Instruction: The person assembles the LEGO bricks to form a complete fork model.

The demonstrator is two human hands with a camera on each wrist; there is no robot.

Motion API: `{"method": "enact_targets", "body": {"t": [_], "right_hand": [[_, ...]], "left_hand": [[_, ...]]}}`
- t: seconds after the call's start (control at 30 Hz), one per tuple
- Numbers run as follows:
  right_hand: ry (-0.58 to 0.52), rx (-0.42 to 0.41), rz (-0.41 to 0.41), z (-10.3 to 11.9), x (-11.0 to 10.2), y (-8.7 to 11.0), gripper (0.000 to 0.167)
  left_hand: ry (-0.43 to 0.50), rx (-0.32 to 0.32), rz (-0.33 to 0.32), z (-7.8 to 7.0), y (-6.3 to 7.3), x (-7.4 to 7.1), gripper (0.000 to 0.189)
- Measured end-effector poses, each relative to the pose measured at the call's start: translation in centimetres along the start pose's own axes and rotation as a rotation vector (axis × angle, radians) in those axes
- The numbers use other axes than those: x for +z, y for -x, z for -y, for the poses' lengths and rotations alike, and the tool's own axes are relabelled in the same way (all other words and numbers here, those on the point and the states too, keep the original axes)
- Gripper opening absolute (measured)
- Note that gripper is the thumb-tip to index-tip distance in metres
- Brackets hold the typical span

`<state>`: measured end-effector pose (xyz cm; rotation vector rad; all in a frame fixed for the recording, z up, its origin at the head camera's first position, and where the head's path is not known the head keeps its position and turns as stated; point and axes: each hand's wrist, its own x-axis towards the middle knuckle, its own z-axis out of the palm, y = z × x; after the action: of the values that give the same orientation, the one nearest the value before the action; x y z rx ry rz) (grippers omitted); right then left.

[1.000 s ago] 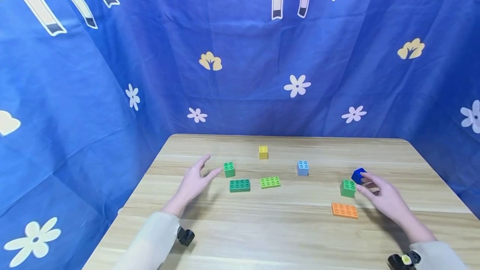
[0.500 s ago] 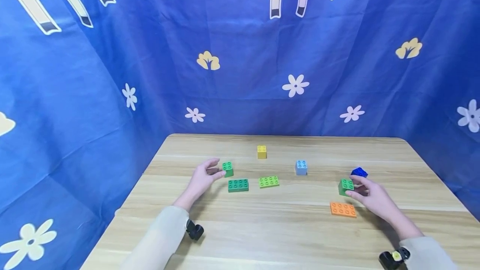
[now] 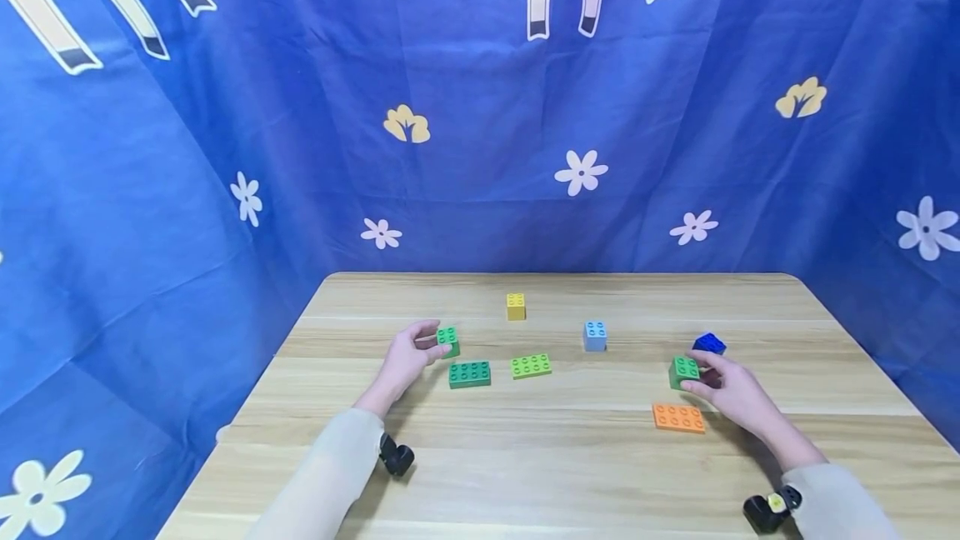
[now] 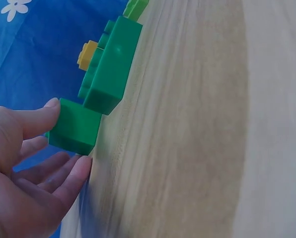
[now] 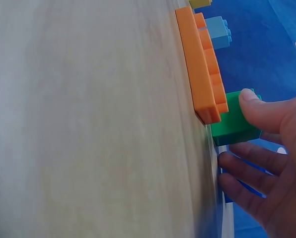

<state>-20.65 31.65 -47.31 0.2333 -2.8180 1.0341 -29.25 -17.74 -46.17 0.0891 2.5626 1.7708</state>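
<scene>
My left hand [image 3: 406,357] pinches a small square green building brick [image 3: 447,342] on the left side of the table. In the left wrist view the thumb lies against that brick [image 4: 74,126], with the other fingers behind and below it. My right hand [image 3: 731,390] pinches another square green brick [image 3: 683,372]; the right wrist view has the thumb on one face of the brick [image 5: 235,121]. A long dark green brick [image 3: 470,374] lies just right of the left hand. An orange brick [image 3: 678,418] lies in front of the right hand, and a dark blue brick [image 3: 709,344] sits behind it.
A lime green brick [image 3: 531,366] lies near the table's middle. Behind it stand a yellow brick [image 3: 516,307] and a light blue brick [image 3: 595,336]. A blue patterned curtain [image 3: 480,190] hangs along the back and sides of the wooden table [image 3: 525,473].
My left hand has moved right onto its green brick and closed on it. The right hand has shifted left, away from the dark blue brick, and grips the other green brick.
</scene>
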Motion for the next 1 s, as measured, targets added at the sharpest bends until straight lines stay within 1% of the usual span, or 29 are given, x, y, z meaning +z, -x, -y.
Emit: {"method": "enact_targets", "body": {"t": [0.3,0.47,0.63,0.8,0.9,1.0], "right_hand": [[-0.014,0.042,0.006,0.2,0.1,-0.1,0.053],[-0.012,0.047,-0.005,0.0,0.1,-0.2,0.052],[-0.013,0.047,-0.019,0.1,0.0,-0.2,0.053],[-0.006,0.034,-0.037,0.2,-0.2,-0.2,0.053],[-0.004,0.026,-0.052,0.5,-0.3,-0.2,0.052],[-0.012,0.017,-0.061,1.0,-0.4,-0.2,0.052]], "left_hand": [[-0.017,-0.003,-0.015,0.2,-0.3,0.3,0.051],[-0.039,-0.003,-0.016,0.1,-0.4,0.3,0.048],[-0.031,-0.011,-0.027,0.2,-0.5,0.3,0.045],[-0.03,-0.017,-0.036,-0.1,-0.2,-0.1,0.043],[-0.026,-0.003,-0.041,-0.6,0.2,-0.4,0.043],[-0.001,0.003,-0.043,-1.0,0.6,-0.4,0.044]]}}
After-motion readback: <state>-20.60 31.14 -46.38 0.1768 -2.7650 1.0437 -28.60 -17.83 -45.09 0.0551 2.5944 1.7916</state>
